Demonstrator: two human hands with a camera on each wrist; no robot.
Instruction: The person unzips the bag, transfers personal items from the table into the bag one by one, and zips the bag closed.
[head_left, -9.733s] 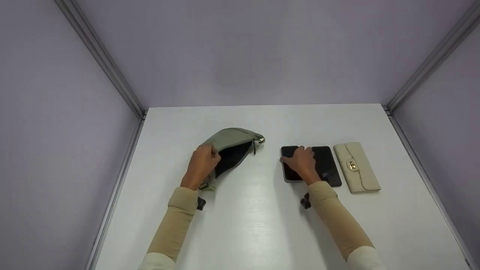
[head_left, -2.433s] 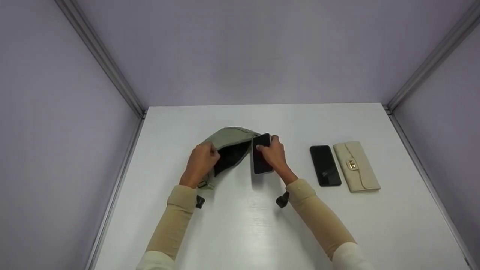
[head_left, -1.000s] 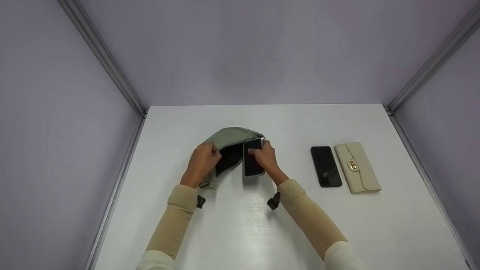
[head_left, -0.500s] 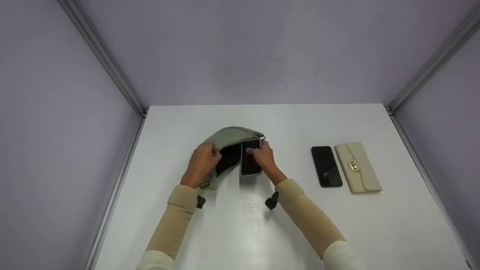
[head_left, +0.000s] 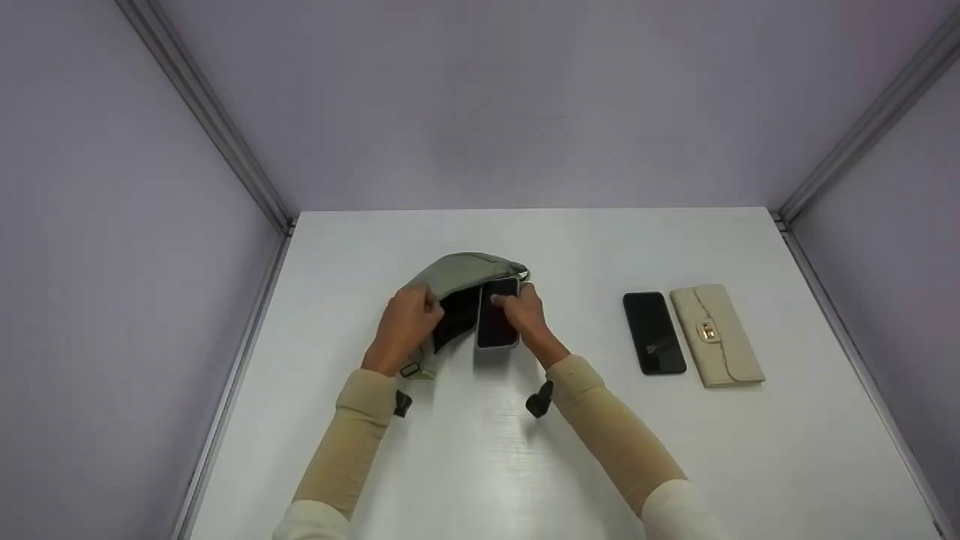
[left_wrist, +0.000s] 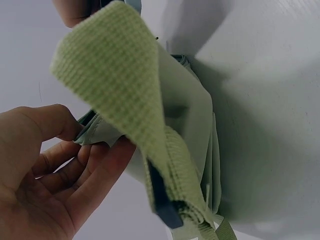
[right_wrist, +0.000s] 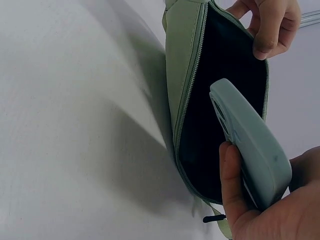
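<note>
We are sliding a cased phone (head_left: 497,322) toward the open green pouch (head_left: 461,274).

Since a moment ago, our right hand (head_left: 525,315), gripping it, is nearing the dark mouth; our left hand (head_left: 405,322) is pinching the flap open.

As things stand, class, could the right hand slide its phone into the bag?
Probably yes: the right hand holds the phone at the bag's unzipped mouth, which the left hand pulls open.

Recording booth / lab setup: plain lilac walls (head_left: 525,97) on three sides, aluminium frame rails (head_left: 202,112) at corners, bare white table (head_left: 525,465). No household clutter.
</note>
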